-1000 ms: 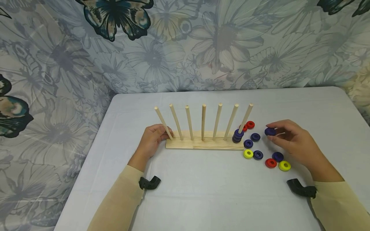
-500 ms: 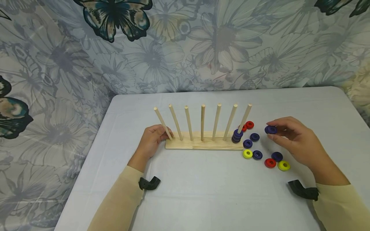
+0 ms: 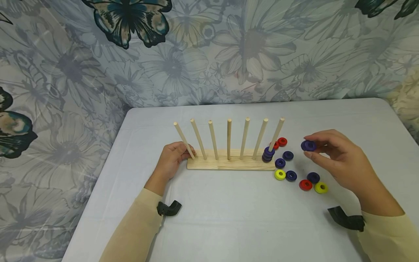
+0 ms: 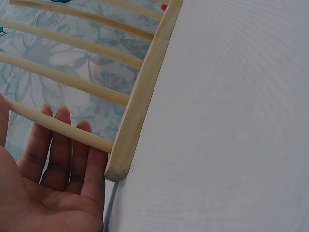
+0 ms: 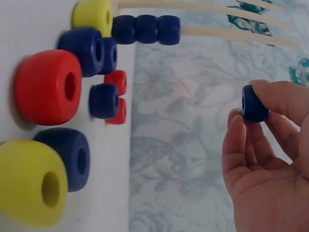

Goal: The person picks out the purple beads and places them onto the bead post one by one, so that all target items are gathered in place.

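Note:
A wooden peg stand (image 3: 229, 165) with a row of upright pegs stands mid-table. My left hand (image 3: 173, 160) grips it at its left end, the fingers (image 4: 58, 150) behind the leftmost peg (image 4: 63, 126) and the thumb on the near side. My right hand (image 3: 340, 160) pinches a blue bead (image 3: 308, 146) between thumb and fingertips, raised to the right of the stand. In the right wrist view the held bead (image 5: 254, 104) shows part of its hole. Three blue beads (image 5: 146, 29) are stacked on the rightmost peg.
Loose beads lie right of the stand: several blue ones (image 3: 291, 176), a yellow bead (image 3: 279, 174), another yellow bead (image 3: 321, 187), a red bead (image 3: 306, 185) in front, and red beads (image 3: 282, 142) behind the stand's right end. A white cloth (image 3: 235, 218) covers the table; patterned fabric (image 3: 209, 54) hangs behind.
My right hand, with the blue bead between its fingers, has risen slightly and drifted right, and the bead has tilted so its hole shows more. The left hand keeps its hold on the stand.

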Demonstrator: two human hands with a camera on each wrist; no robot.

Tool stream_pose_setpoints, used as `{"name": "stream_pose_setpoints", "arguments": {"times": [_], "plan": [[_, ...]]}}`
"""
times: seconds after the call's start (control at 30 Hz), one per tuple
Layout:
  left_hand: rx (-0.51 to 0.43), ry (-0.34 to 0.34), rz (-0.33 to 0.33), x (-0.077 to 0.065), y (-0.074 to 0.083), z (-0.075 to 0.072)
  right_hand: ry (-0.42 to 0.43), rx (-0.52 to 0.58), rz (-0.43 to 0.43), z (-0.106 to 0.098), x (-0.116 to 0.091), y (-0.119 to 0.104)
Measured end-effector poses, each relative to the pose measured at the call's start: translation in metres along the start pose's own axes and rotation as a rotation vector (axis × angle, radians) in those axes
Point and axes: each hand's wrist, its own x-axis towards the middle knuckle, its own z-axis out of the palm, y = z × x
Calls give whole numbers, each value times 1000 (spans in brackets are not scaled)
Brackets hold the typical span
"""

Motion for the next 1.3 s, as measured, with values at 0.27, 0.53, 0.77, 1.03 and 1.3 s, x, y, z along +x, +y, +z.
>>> {"name": "stream_pose_setpoints", "arguments": {"times": [0.27,0.53,0.77,1.03,1.3], "plan": [[10,0,2,0,-1,-1,17,46,-80,-2,3,-6],[-4,-5,-1,1,-2,-2,3,87,-102,-4,10,-17],[-21,-7,-5,0,-1,-1,37,172,-150,0,18,-24],[-17,-5,-6,0,0,-1,49,320,-215,6,30,-34],[8,-19,3,0,0,-1,69,374,-251,11,41,-46]]}}
